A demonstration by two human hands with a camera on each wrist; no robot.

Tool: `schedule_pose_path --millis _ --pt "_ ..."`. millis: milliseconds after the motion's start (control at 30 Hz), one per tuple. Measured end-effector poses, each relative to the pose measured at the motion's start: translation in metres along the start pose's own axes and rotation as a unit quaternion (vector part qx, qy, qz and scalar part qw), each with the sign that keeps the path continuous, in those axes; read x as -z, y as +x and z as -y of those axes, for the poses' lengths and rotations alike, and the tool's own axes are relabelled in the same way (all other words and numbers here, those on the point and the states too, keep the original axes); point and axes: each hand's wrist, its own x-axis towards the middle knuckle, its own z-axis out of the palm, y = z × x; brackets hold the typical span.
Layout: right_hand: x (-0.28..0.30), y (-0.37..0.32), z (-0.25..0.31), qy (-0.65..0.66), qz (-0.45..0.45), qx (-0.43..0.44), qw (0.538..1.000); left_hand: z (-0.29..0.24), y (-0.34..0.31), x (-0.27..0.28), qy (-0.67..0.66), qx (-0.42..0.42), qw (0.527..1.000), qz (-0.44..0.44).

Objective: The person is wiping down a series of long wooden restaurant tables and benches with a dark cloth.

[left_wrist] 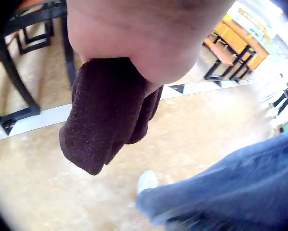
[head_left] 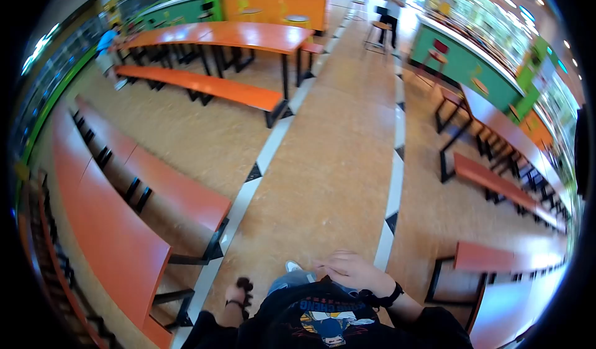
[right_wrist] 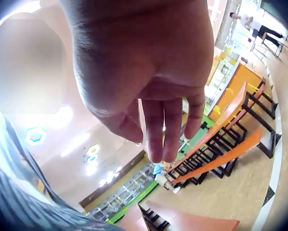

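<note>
My left hand (head_left: 235, 294) hangs low on the left of my body and grips a dark brown cloth (left_wrist: 105, 113). The folded cloth droops from the fist in the left wrist view, its fuzzy surface showing, while most of the fingers are hidden behind it. In front of my dark printed shirt (head_left: 335, 324), my right hand (head_left: 349, 269) is held across with nothing in it. Its fingers (right_wrist: 172, 127) extend loosely, slightly apart, in the right wrist view.
A long red table (head_left: 105, 212) and bench (head_left: 180, 187) run along my left. Ahead left stands an orange table (head_left: 248, 35) with a bench (head_left: 211, 88); a person in blue (head_left: 108, 41) bends at its far end. Another person (head_left: 393, 7) stands by a stool (head_left: 377, 32) up the aisle.
</note>
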Motion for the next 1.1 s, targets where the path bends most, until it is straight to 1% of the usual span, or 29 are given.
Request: schedule_pose_path --millis 33,67,100,133,167,233,267,300,333,367,400,433,467,500,567,600,633,700,733,767,800,833,867,900,933,1000,1033,1067,1100 --pt "0.007 0.023 -0.015 -0.009 0.038 -0.009 0.999 -0.024 0.029 -0.018 0.082 -0.062 0.995 -0.010" --pt "0.011 0.044 -0.030 -0.001 0.055 0.001 0.999 -0.041 0.070 -0.034 0.310 -0.238 0.917 -0.077" --pt "0.015 0.061 -0.047 -0.048 0.084 -0.025 0.995 -0.105 0.044 -0.060 0.308 -0.245 0.918 -0.055" --pt "0.024 0.078 -0.064 -0.102 0.114 -0.052 0.987 -0.162 0.018 -0.082 0.259 -0.234 0.937 -0.010" --pt "0.034 0.094 -0.083 -0.109 0.128 -0.045 0.985 -0.210 0.010 -0.107 0.205 -0.231 0.950 0.037" --pt "0.046 0.124 -0.122 -0.166 0.083 0.005 0.983 -0.274 0.026 -0.148 0.316 -0.367 0.870 0.094" --pt "0.051 0.138 -0.146 -0.167 0.094 0.016 0.981 -0.309 0.015 -0.163 0.300 -0.404 0.852 0.140" --pt "0.054 0.152 -0.170 -0.191 0.063 0.016 0.979 -0.342 -0.008 -0.172 0.286 -0.440 0.831 0.182" --pt "0.057 0.168 -0.194 -0.212 0.031 0.014 0.977 -0.370 -0.024 -0.180 0.254 -0.448 0.826 0.229" --pt "0.059 0.186 -0.219 -0.209 0.038 0.022 0.977 -0.393 -0.036 -0.185 0.223 -0.455 0.817 0.276" --pt "0.063 0.201 -0.243 -0.144 0.100 -0.022 0.984 -0.416 -0.045 -0.188 0.197 -0.437 0.825 0.301" --pt "0.072 0.214 -0.258 -0.078 0.162 -0.069 0.981 -0.427 -0.037 -0.192 0.194 -0.431 0.829 0.298" --pt "0.086 0.239 -0.268 -0.004 0.248 -0.121 0.961 -0.444 -0.023 -0.196 0.223 -0.478 0.811 0.251" --pt "0.094 0.263 -0.277 -0.007 0.253 -0.114 0.961 -0.458 -0.007 -0.197 0.255 -0.520 0.790 0.202" --pt "0.105 0.306 -0.286 0.015 0.356 -0.107 0.928 -0.469 0.015 -0.186 0.255 -0.501 0.804 0.196" --pt "0.101 0.320 -0.307 -0.033 0.400 -0.104 0.910 -0.475 0.024 -0.179 0.317 -0.482 0.803 0.150" --pt "0.098 0.329 -0.329 -0.002 0.407 -0.067 0.911 -0.485 0.035 -0.172 0.379 -0.464 0.794 0.101" --pt "0.091 0.364 -0.360 0.029 0.422 -0.055 0.905 -0.500 0.036 -0.159 0.330 -0.448 0.830 0.035" --pt "0.084 0.378 -0.376 0.045 0.420 -0.042 0.905 -0.504 0.043 -0.153 0.332 -0.427 0.841 0.015" --pt "0.076 0.399 -0.391 0.026 0.438 -0.034 0.898 -0.510 0.051 -0.147 0.332 -0.406 0.851 -0.006" --pt "0.086 0.430 -0.378 0.008 0.441 -0.016 0.897 -0.518 0.054 -0.141 0.308 -0.381 0.872 -0.004" --pt "0.096 0.457 -0.359 -0.009 0.449 0.002 0.894 -0.505 0.081 -0.139 0.273 -0.379 0.884 -0.030" --pt "0.089 0.479 -0.363 -0.010 0.454 0.009 0.891 -0.500 0.100 -0.134 0.282 -0.349 0.892 -0.055" --pt "0.077 0.499 -0.368 0.014 0.434 0.052 0.899 -0.500 0.116 -0.127 0.288 -0.317 0.900 -0.080" --pt "0.067 0.517 -0.372 0.040 0.417 0.093 0.903 -0.508 0.124 -0.117 0.280 -0.311 0.904 -0.088" --pt "0.041 0.554 -0.379 0.043 0.430 0.121 0.894 -0.527 0.133 -0.092 0.252 -0.286 0.913 -0.146" --pt "0.026 0.574 -0.381 0.044 0.427 0.142 0.892 -0.532 0.146 -0.077 0.212 -0.283 0.922 -0.155" --pt "0.013 0.597 -0.379 0.063 0.383 0.215 0.896 -0.536 0.161 -0.059 0.174 -0.311 0.921 -0.155" --pt "0.004 0.619 -0.378 0.063 0.394 0.224 0.889 -0.539 0.174 -0.043 0.136 -0.338 0.918 -0.154"
